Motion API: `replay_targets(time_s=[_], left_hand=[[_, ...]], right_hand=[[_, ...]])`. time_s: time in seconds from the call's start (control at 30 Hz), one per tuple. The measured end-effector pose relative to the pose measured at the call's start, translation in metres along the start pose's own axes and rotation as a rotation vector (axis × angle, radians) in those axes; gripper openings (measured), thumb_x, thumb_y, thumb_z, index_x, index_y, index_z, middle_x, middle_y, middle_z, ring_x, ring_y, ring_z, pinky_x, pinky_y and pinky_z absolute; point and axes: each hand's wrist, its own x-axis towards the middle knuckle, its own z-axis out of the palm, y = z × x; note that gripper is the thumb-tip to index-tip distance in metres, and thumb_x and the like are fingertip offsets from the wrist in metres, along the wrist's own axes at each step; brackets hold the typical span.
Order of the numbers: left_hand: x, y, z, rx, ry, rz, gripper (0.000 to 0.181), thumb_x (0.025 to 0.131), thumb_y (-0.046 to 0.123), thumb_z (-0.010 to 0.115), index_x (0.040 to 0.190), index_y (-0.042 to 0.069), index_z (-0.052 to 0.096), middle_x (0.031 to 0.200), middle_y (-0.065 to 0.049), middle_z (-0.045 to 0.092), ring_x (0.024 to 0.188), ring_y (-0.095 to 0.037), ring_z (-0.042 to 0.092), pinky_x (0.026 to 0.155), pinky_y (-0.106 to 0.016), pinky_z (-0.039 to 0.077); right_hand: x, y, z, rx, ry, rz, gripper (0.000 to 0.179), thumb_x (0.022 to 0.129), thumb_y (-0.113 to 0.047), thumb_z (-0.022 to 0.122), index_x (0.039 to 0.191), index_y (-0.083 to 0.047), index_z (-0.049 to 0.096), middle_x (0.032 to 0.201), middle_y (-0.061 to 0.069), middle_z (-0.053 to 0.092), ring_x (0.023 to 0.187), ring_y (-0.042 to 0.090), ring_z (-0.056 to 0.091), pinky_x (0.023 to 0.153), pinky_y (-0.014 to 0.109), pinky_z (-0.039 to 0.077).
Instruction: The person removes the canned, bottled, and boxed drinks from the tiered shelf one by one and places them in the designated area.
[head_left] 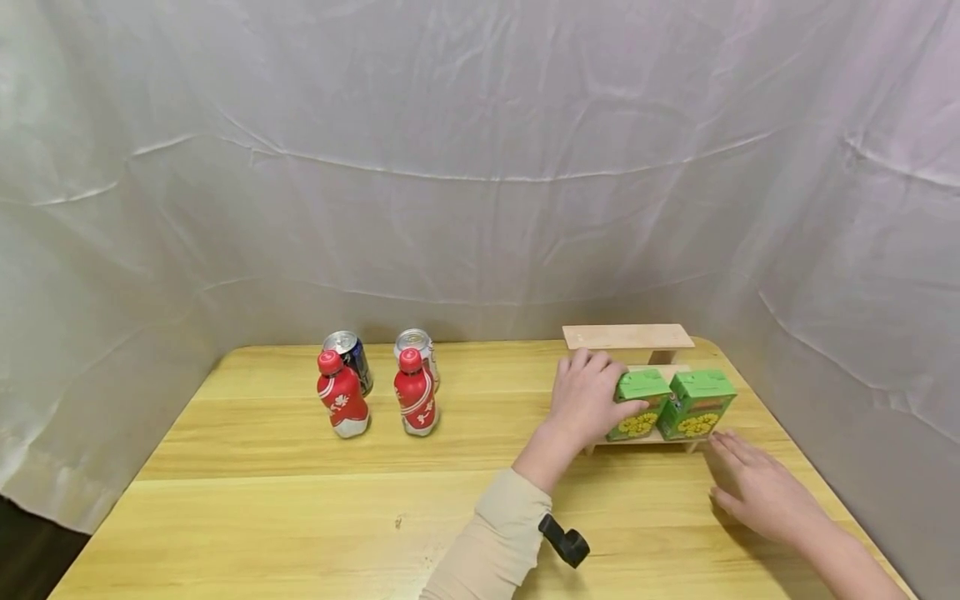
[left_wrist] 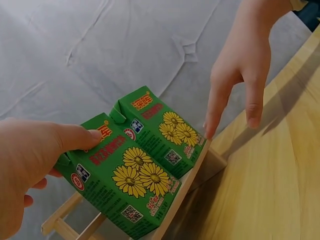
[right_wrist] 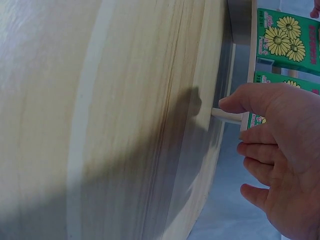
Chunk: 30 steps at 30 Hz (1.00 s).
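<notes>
Two green drink cartons with yellow flowers stand side by side on the lower tier of a small wooden shelf (head_left: 628, 337). My left hand (head_left: 590, 395) grips the left carton (left_wrist: 131, 177), thumb on its printed front and the other fingers behind it. The right carton (head_left: 701, 406) stands close beside it, free of either hand. At the shelf's front right corner, my right hand (head_left: 767, 492) has its fingertips right at the edge, fingers extended and thumb apart. In the right wrist view that hand (right_wrist: 295, 145) overlaps part of the nearer carton.
Two red bottles, a left one (head_left: 342, 396) and a right one (head_left: 416, 393), stand on the left half of the wooden table (head_left: 300, 517). Behind them are a dark can (head_left: 356, 358) and a pale can (head_left: 417, 340). Grey cloth (head_left: 480, 233) hangs around the back and sides.
</notes>
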Motion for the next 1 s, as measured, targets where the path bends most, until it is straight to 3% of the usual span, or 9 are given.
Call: replay_targets(time_s=[0.23, 0.57, 1.0], left_hand=[[-0.002, -0.004, -0.005, 0.004, 0.031, 0.036, 0.054, 0.085, 0.070, 0.054, 0.123, 0.032, 0.062, 0.114, 0.014, 0.059, 0.109, -0.009, 0.046, 0.091, -0.029, 0.036], [-0.011, -0.018, -0.022, 0.031, 0.114, 0.059, 0.053, 0.084, 0.069, 0.057, 0.121, 0.032, 0.063, 0.113, 0.014, 0.060, 0.103, -0.009, 0.045, 0.089, -0.030, 0.037], [-0.030, -0.041, -0.051, 0.070, 0.248, 0.170, 0.050, 0.081, 0.067, 0.063, 0.114, 0.030, 0.067, 0.111, 0.012, 0.062, 0.100, -0.011, 0.048, 0.086, -0.031, 0.038]], right_hand=[[0.001, -0.001, 0.001, 0.000, 0.008, 0.000, 0.078, 0.080, -0.028, 0.075, 0.137, 0.013, 0.043, 0.142, 0.034, 0.043, 0.129, 0.050, 0.043, 0.103, 0.063, 0.035], [0.000, 0.001, 0.002, 0.000, 0.000, 0.003, 0.078, 0.081, -0.029, 0.074, 0.139, 0.013, 0.041, 0.143, 0.034, 0.042, 0.130, 0.050, 0.042, 0.103, 0.063, 0.034], [0.000, -0.001, 0.001, -0.012, 0.018, -0.003, 0.080, 0.080, -0.032, 0.075, 0.137, 0.013, 0.044, 0.141, 0.033, 0.044, 0.128, 0.050, 0.044, 0.102, 0.062, 0.036]])
